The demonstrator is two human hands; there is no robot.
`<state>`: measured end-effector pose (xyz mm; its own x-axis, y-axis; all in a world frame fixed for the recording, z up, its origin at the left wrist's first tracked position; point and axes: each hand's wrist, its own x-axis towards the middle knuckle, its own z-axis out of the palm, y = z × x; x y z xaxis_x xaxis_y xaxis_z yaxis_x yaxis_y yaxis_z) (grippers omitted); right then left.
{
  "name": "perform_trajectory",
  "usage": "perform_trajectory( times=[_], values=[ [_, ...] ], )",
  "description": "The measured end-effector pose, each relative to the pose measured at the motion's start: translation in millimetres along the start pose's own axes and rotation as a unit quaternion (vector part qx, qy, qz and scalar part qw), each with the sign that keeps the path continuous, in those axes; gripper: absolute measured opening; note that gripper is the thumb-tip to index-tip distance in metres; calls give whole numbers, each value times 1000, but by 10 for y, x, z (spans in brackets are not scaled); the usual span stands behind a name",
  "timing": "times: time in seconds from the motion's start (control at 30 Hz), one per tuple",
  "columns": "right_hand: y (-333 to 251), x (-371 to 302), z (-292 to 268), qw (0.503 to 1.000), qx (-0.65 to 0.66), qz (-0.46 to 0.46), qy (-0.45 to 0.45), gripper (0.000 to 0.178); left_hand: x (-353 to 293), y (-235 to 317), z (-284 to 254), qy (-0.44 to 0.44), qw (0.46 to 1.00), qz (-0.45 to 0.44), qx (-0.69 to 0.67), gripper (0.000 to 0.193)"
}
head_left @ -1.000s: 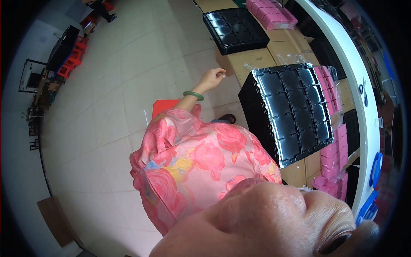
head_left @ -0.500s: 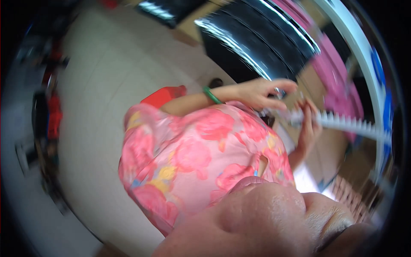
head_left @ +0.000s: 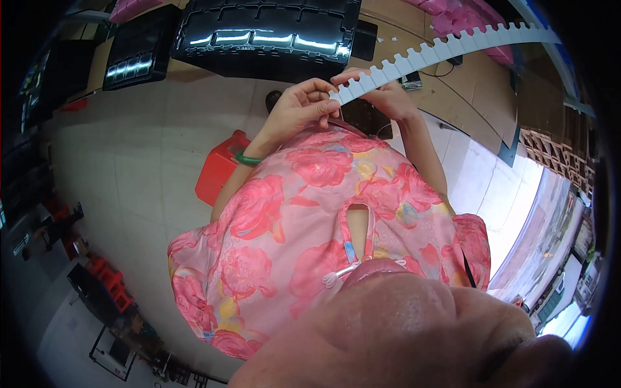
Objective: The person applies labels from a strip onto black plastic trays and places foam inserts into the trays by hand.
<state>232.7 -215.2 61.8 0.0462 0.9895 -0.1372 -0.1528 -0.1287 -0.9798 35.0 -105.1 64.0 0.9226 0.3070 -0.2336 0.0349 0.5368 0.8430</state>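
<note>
At the far left, a low stack of black trays (head_left: pixel 139 55) sits by the bench edge, with a taller, glossy black tray stack (head_left: pixel 265 32) just beside it on the right. Below them, a red stool (head_left: pixel 218 169) stands on the pale tiled floor (head_left: pixel 129 149), near the forearm that wears a green bangle (head_left: pixel 248 159). The left hand (head_left: pixel 299 111) is curled, thumb and fingers pinching the near end of a white toothed strip (head_left: pixel 420 60). The right hand (head_left: pixel 389 100) grasps the same strip a little farther along — its fingers partly hidden behind it. The strip slants up and rightward, teeth uppermost, over the cardboard-covered bench (head_left: pixel 446 97) — its far part passing in front of pink trays (head_left: pixel 469 19) at upper right.
</note>
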Motion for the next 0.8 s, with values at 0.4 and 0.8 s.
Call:
perform_trajectory(
  times=[0.4,0.8],
  values=[
    [232,319,110,991,71,-22,-113,14,-131,-66,-218,21,996,-28,-85,16],
    [-6,343,-16,996,-46,-30,-67,12,-41,37,-308,-22,995,-39,-85,15]
  ],
)
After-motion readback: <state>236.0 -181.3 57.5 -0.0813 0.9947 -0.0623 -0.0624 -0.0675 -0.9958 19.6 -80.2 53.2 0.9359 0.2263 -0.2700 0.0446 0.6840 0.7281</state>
